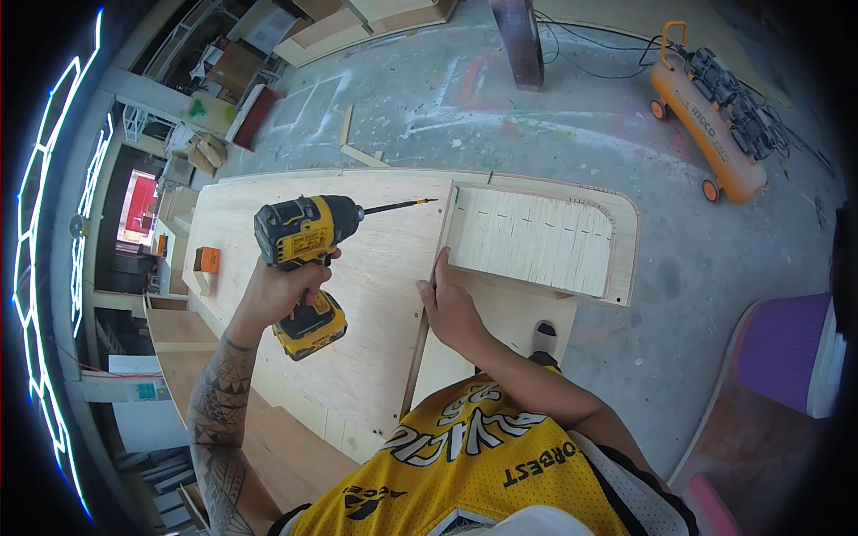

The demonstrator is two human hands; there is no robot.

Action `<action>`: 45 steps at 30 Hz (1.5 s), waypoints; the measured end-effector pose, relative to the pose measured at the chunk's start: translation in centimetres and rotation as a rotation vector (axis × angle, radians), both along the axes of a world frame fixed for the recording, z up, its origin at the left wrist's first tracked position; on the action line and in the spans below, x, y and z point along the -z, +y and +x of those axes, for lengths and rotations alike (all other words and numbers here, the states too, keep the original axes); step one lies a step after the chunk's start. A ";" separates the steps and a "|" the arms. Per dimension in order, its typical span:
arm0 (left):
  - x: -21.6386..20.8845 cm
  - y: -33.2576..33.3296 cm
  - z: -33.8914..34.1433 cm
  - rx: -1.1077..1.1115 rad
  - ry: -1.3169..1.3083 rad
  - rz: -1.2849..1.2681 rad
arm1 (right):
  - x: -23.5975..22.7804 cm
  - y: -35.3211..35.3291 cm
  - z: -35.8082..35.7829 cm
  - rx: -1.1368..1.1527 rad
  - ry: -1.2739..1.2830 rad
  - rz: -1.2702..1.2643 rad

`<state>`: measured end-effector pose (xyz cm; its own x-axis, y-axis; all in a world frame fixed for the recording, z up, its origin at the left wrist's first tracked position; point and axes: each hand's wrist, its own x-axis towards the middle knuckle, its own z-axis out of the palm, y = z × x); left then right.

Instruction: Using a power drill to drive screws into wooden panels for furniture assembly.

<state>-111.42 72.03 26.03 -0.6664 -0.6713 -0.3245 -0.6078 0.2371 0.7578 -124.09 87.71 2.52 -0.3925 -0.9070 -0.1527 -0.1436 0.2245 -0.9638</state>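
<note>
A yellow and black cordless drill (308, 237) is in my left hand (299, 284), fingers wrapped around its grip. Its long, slim bit (402, 206) points right, and the tip stops near the left end of a shallow plywood box (532, 223). Rounded at one corner, this box has a row of short pencil marks across its pale face. My right hand (453, 308) grips the box's near left corner, index finger along the edge and thumb beside it. Under the drill and left of the box spreads a large plywood panel (375, 259).
An orange air compressor (710, 125) on wheels stands at the far right. A dark post (518, 45) rises at the back. On the panel's left lies a small orange box (207, 260). Wood strips (349, 134) rest on the concrete floor; a purple object (786, 353) is at right.
</note>
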 end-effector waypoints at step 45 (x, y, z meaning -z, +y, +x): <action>-4.9 -0.7 -6.4 0.116 -0.389 -0.063 | 1.7 0.5 0.7 0.078 -0.171 -0.232</action>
<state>-117.85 71.30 30.93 -0.5749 -0.6253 -0.5277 -0.8124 0.3598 0.4588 -123.43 88.17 0.87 -0.4490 -0.8934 -0.0148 0.0340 -0.0005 -0.9994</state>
